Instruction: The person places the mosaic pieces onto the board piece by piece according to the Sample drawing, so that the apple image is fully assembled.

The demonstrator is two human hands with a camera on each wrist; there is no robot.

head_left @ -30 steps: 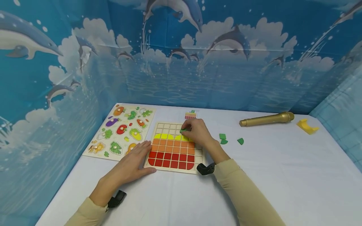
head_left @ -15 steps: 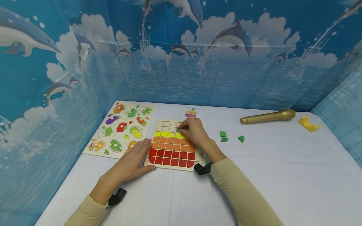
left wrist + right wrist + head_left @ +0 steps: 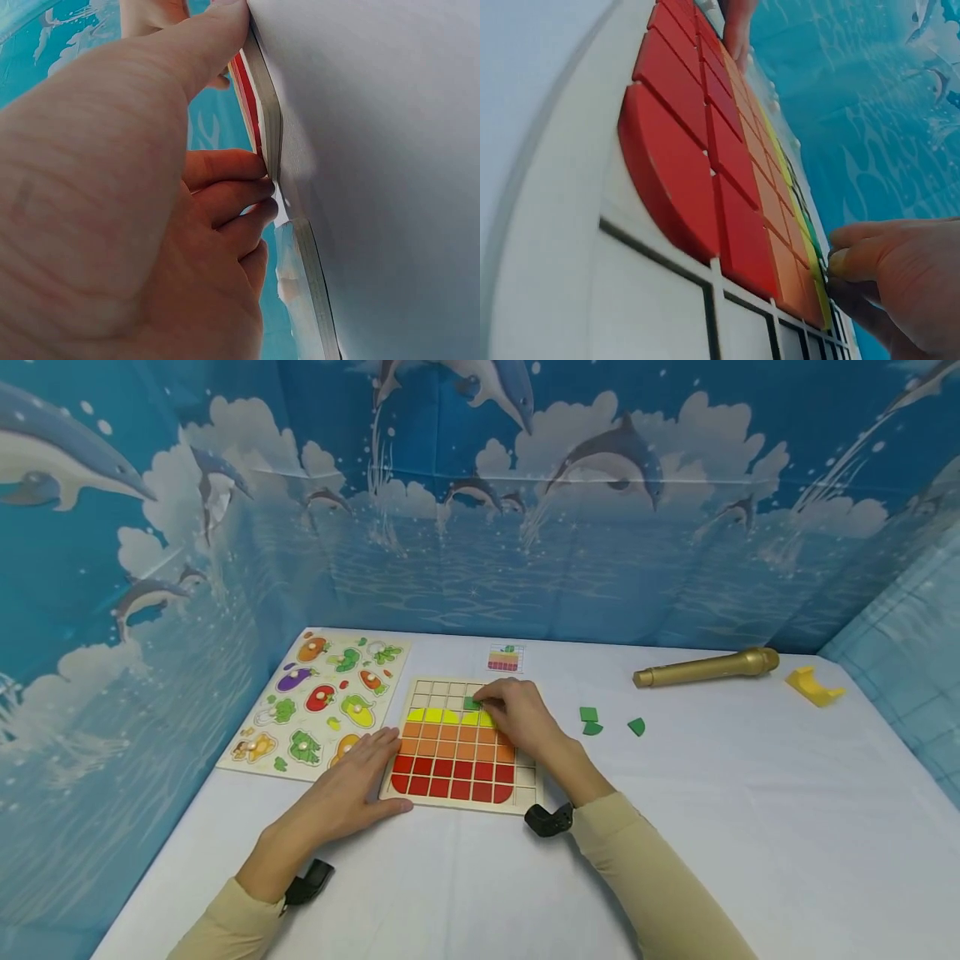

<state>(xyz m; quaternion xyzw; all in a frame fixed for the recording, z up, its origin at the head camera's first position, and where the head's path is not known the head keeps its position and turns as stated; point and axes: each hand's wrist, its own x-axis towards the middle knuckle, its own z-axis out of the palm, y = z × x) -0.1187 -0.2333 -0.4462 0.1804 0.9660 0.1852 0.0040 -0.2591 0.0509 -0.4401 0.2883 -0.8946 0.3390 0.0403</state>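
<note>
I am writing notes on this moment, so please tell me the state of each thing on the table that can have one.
Grid puzzle board: lower rows filled red, orange, yellow; top rows mostly empty.
Green tile: pinched by the right hand, on the board above the yellow row.
Left hand: flat, pressing on the board's left edge.
Loose green tiles: lying on the table.
Vegetable peg puzzle: flat, untouched.
Gold microphone: lying on its side.

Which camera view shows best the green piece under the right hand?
The head view: the green piece lies on the grid board at the right hand. The right wrist view shows only a green sliver; the left wrist view shows none.
</note>
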